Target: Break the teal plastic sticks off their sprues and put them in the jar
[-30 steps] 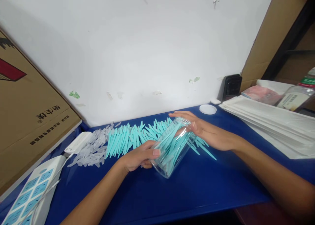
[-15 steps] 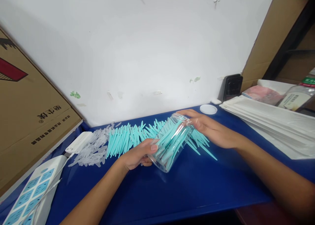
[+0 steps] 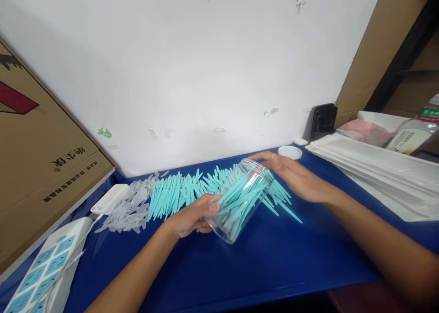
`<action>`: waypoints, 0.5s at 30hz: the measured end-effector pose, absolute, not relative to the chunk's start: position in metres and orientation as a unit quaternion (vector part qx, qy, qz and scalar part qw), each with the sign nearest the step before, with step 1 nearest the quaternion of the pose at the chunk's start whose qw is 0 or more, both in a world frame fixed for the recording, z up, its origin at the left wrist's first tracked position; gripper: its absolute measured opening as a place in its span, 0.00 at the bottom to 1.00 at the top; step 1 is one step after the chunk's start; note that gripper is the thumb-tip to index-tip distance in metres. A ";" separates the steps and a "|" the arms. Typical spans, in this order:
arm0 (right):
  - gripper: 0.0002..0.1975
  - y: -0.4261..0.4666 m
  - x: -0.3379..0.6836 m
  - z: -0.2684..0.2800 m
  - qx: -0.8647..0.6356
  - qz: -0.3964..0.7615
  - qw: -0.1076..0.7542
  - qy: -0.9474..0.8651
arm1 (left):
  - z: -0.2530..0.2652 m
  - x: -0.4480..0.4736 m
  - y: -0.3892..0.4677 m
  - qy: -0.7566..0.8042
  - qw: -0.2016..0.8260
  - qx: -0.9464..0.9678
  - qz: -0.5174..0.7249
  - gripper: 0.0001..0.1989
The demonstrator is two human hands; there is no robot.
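My left hand point(image 3: 195, 216) is wrapped around the lower side of a clear plastic jar point(image 3: 224, 233), thumb on the near wall. The jar is tilted, with its mouth up to the right. Inside lie many slim turquoise plastic sticks point(image 3: 240, 196). At the jar's mouth is my right hand point(image 3: 291, 173), fingers stretched out along the rim and partly hidden behind it; I see nothing held in it. A row of loose turquoise sticks point(image 3: 171, 194) spreads on the blue table behind the jar. A round white lid point(image 3: 290, 152) lies beyond my right hand.
To the left are a pile of translucent pale pieces point(image 3: 132, 208), a white flat device point(image 3: 109, 198) and a power strip point(image 3: 51, 262) with a cable. White bags point(image 3: 373, 167) are stacked at right, near a bottle point(image 3: 413, 132). Cardboard point(image 3: 44, 157) and a white wall point(image 3: 206, 75) border the table.
My right hand has drawn back slightly from the jar's mouth, and its fingers have straightened. The sticks sit a little deeper in the jar. My left hand keeps its hold.
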State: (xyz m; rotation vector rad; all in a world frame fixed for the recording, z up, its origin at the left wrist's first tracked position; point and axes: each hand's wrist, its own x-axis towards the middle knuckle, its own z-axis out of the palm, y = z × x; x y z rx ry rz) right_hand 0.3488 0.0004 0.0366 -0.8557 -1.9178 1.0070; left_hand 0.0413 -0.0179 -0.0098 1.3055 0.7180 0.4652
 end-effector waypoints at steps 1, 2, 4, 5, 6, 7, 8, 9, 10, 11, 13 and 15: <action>0.34 0.001 0.350 0.037 -0.338 0.397 0.397 -0.755 | -0.010 0.041 -0.018 0.321 0.712 0.588 0.209 0.32; 0.34 0.002 0.351 0.038 -0.335 0.397 0.399 -0.756 | -0.010 0.041 -0.017 0.319 0.714 0.587 0.208 0.32; 0.37 0.004 0.354 0.040 -0.321 0.399 0.397 -0.761 | -0.010 0.041 -0.017 0.316 0.717 0.587 0.203 0.32; 0.39 0.005 0.356 0.041 -0.311 0.403 0.387 -0.769 | -0.010 0.041 -0.016 0.315 0.718 0.587 0.201 0.32; 0.42 0.006 0.358 0.042 -0.303 0.408 0.370 -0.778 | -0.010 0.041 -0.016 0.314 0.719 0.586 0.199 0.32; 0.43 0.006 0.359 0.042 -0.299 0.410 0.352 -0.786 | -0.010 0.041 -0.016 0.315 0.720 0.585 0.199 0.32; 0.44 0.005 0.360 0.042 -0.302 0.411 0.338 -0.792 | -0.010 0.041 -0.016 0.317 0.721 0.583 0.200 0.32; 0.43 0.005 0.360 0.041 -0.307 0.409 0.330 -0.793 | -0.010 0.040 -0.016 0.320 0.721 0.581 0.200 0.32; 0.41 0.004 0.360 0.040 -0.314 0.407 0.329 -0.792 | -0.010 0.040 -0.016 0.323 0.722 0.578 0.200 0.32; 0.38 0.003 0.359 0.040 -0.322 0.404 0.336 -0.788 | -0.011 0.040 -0.016 0.325 0.723 0.575 0.200 0.32; 0.36 0.001 0.358 0.038 -0.331 0.396 0.355 -0.780 | -0.012 0.039 -0.016 0.325 0.726 0.573 0.199 0.32; 0.36 0.000 0.358 0.037 -0.330 0.381 0.361 -0.785 | -0.013 0.039 -0.015 0.322 0.726 0.575 0.199 0.32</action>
